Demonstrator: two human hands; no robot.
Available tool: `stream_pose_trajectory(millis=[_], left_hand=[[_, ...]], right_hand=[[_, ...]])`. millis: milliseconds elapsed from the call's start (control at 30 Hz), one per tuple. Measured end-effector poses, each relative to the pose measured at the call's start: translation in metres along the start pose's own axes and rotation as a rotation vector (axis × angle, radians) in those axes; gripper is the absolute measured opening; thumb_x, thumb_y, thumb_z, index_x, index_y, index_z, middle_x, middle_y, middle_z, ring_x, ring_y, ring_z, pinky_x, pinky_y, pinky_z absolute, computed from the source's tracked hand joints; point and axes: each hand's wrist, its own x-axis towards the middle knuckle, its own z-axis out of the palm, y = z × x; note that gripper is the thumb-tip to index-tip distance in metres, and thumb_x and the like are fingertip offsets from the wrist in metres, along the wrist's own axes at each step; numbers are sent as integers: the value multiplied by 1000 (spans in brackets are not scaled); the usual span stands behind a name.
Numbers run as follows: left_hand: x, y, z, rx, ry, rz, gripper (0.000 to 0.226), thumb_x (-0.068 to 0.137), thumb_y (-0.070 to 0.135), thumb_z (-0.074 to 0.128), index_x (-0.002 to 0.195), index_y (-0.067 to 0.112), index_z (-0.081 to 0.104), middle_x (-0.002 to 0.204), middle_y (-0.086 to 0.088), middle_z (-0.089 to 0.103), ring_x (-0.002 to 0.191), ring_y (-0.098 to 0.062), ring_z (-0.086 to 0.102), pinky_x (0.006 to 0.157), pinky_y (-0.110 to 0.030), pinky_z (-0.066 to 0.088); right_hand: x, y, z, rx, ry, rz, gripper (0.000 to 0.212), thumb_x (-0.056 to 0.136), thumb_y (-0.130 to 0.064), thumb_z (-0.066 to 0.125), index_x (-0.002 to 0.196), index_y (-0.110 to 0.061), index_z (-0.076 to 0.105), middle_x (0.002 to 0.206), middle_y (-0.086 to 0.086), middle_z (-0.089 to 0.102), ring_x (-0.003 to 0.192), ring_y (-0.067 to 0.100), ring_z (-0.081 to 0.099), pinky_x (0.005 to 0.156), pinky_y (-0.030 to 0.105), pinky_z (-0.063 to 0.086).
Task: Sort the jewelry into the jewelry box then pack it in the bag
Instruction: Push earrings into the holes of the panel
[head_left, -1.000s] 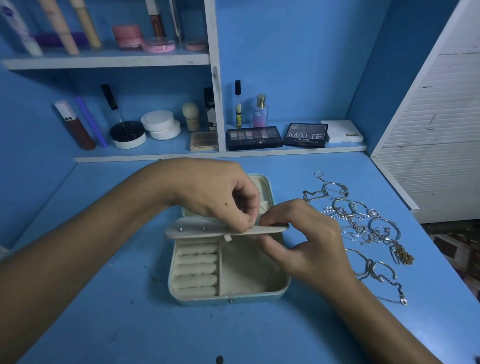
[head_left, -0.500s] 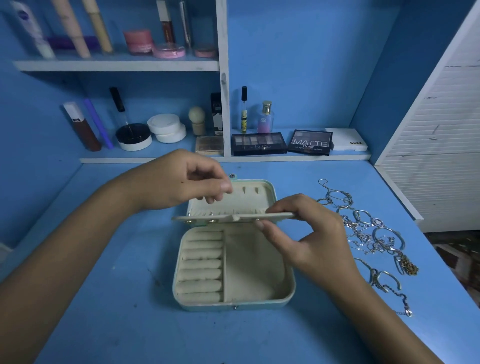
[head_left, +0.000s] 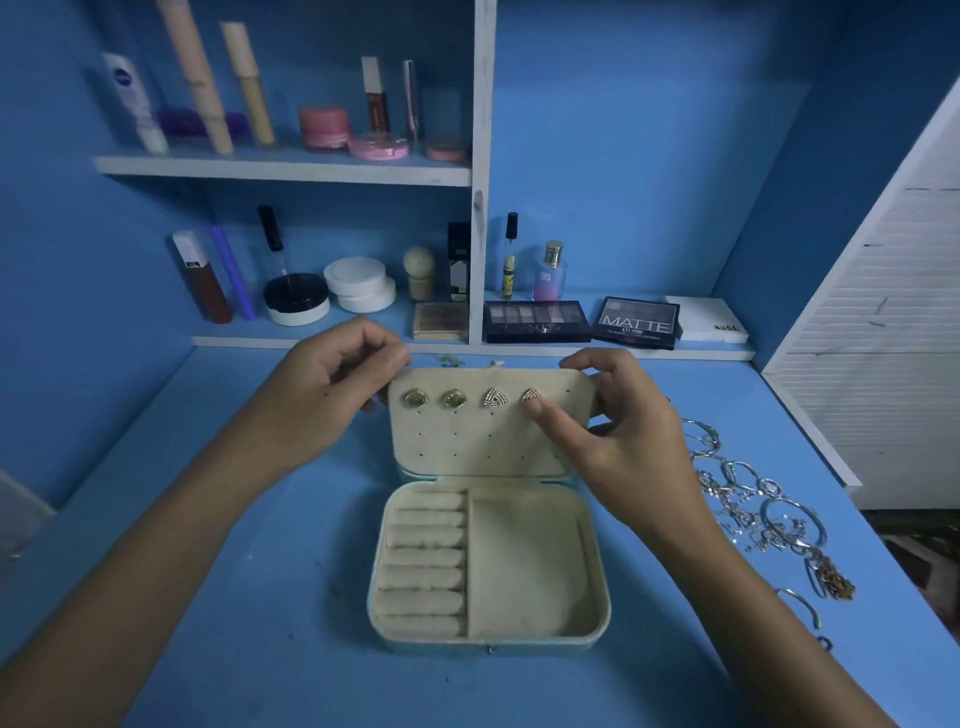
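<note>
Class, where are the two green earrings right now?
In the head view, the green earrings sit top left on the earring panel, left of the triangular earrings, beside the left hand.

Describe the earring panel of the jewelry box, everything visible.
The earring panel is a cream, felt-like flap with rows of small holes, raised upright behind the open tray. Its top row holds two green studs and two sparkly triangular studs. The left hand and right hand pinch its upper corners.
</note>
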Motion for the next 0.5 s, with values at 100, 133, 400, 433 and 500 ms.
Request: stream_pose_trajectory(millis=[100, 133, 400, 433, 500], left_hand=[[0, -7, 2, -10, 5, 4, 24, 83, 44, 64, 95, 22, 66, 84, 1, 69, 74, -7, 62, 68, -19, 51], [0, -12, 3, -16, 10, -2, 21, 81, 44, 66, 95, 28, 66, 86, 3, 69, 77, -7, 63, 71, -19, 51], [0, -45, 19, -14, 47, -44, 43, 82, 19, 74, 117, 39, 59, 104, 13, 67, 93, -13, 63, 80, -36, 52], [0, -49, 20, 5, 53, -46, 46, 85, 13, 75, 118, 41, 58, 105, 14, 66, 93, -11, 63, 77, -32, 53], [-2, -57, 22, 42, 68, -49, 52, 87, 8, 72, 119, 45, 56, 105, 17, 65, 92, -6, 62, 73, -21, 51]], right_hand=[[7, 7, 2, -34, -3, 18, 33, 80, -38, 82, 103, -39, 58, 74, 1, 65, 75, 19, 65, 71, 39, 56], [10, 8, 3, -41, -5, 31, 33, 79, -39, 81, 103, -40, 59, 75, 0, 65, 76, 17, 65, 71, 35, 56], [27, 21, 6, -144, -54, 153, 32, 78, -50, 79, 104, -45, 61, 87, -11, 64, 82, 0, 61, 63, 8, 46], [29, 23, 7, -163, -62, 162, 32, 77, -52, 78, 103, -45, 60, 87, -12, 65, 82, -1, 61, 64, 7, 45], [32, 27, 8, -201, -73, 172, 33, 77, -54, 78, 104, -45, 61, 90, -14, 64, 84, -5, 59, 64, 3, 42]])
